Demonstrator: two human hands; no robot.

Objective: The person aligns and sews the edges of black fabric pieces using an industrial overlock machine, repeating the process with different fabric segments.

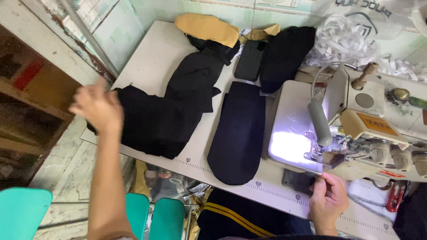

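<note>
Left hand (98, 108), blurred, fingers spread loose over the edge of the black fabric pile (164, 111) on the tabletop (147, 58), apparently to draw a piece; right hand (328, 201) fingers pinched beneath the sewing machine (356, 129) bed, grasp unclear

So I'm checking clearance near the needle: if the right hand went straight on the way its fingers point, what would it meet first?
The right hand points up and away, toward the sewing machine. It would probably first meet the presser foot area just above its fingers, though depth is unclear.
</note>
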